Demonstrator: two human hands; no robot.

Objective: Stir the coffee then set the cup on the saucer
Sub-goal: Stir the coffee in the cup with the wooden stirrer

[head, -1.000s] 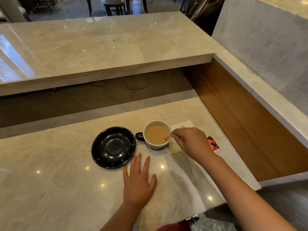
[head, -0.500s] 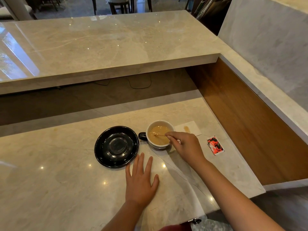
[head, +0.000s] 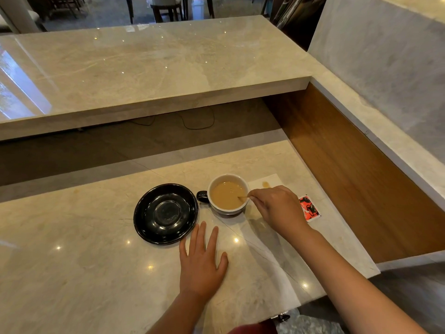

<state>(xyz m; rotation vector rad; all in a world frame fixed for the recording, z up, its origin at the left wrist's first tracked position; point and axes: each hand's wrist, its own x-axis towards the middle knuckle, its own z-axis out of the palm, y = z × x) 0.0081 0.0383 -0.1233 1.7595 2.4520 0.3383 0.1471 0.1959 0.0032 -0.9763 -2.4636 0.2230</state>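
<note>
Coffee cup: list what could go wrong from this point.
1. The coffee cup looks quite full, so brisk strokes with the stirrer in the right hand could slop coffee over the rim; the napkin already carries a stain.
2. The left hand lies flat on the counter, not steadying the cup, which might shift.
3. The handle faces the black saucer, making the lift awkward.

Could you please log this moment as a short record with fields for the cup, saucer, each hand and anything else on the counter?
cup: white cup of milky coffee, standing on the counter, dark handle toward the saucer
saucer: black saucer, bare, left of the cup, not touching it as far as I can tell
right hand: right hand pinches a thin stirrer dipped in the coffee
left hand: left hand flat on the counter, holding nothing
other: stained napkin behind the cup; red sachet to its right
</note>
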